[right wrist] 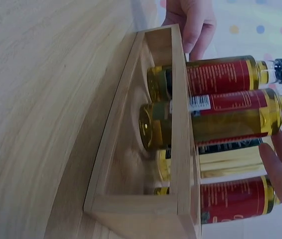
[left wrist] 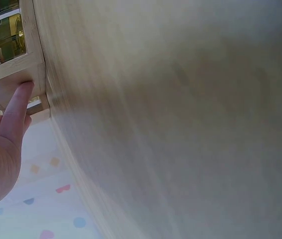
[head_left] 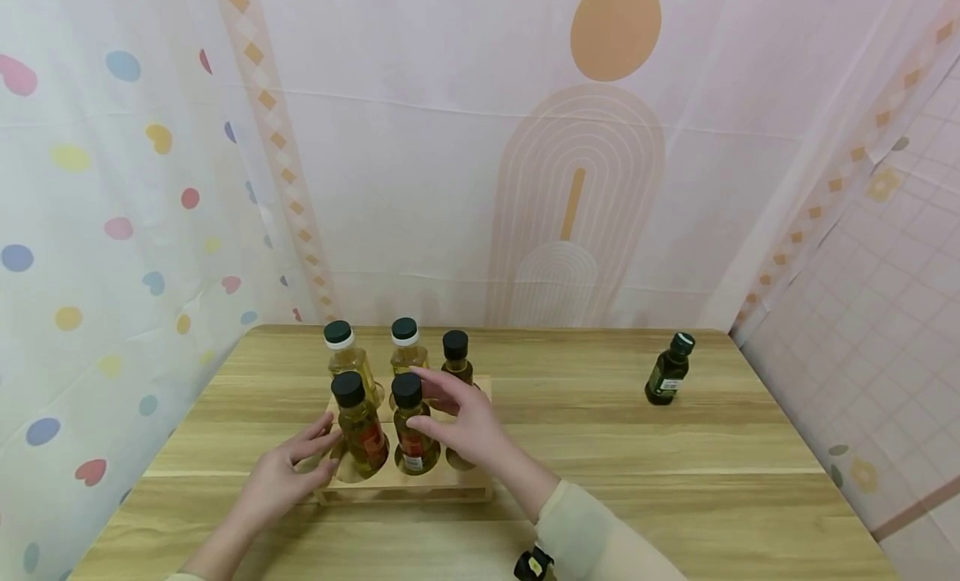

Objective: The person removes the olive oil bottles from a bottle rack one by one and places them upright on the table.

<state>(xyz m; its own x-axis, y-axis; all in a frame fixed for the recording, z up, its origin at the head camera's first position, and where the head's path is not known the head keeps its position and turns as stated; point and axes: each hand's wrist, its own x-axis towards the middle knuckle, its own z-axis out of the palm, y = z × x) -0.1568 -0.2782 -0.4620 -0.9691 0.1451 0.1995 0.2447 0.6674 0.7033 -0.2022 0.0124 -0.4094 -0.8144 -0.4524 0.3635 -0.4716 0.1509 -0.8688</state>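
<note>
A two-tier wooden rack [head_left: 405, 485] holds several oil bottles with dark caps, standing in round holes. At its left end is my left hand [head_left: 288, 473]; in the left wrist view an extended finger touches the rack's end panel [left wrist: 16, 82]. The front middle bottle [head_left: 416, 452] has a red label. My right hand [head_left: 472, 423] is beside its neck, thumb and fingers spread around it, thumb slightly apart from the glass in the right wrist view. To its left stands another red-labelled bottle [right wrist: 220, 74]. Behind are two yellowish bottles [head_left: 352, 364] and a dark-capped one [head_left: 456, 352].
A small dark green bottle [head_left: 667, 371] stands alone at the right back of the wooden table [head_left: 622, 448]. Patterned curtains [head_left: 420, 164] hang behind and at both sides. A black object [head_left: 532, 563] shows at the right wrist, near the sleeve.
</note>
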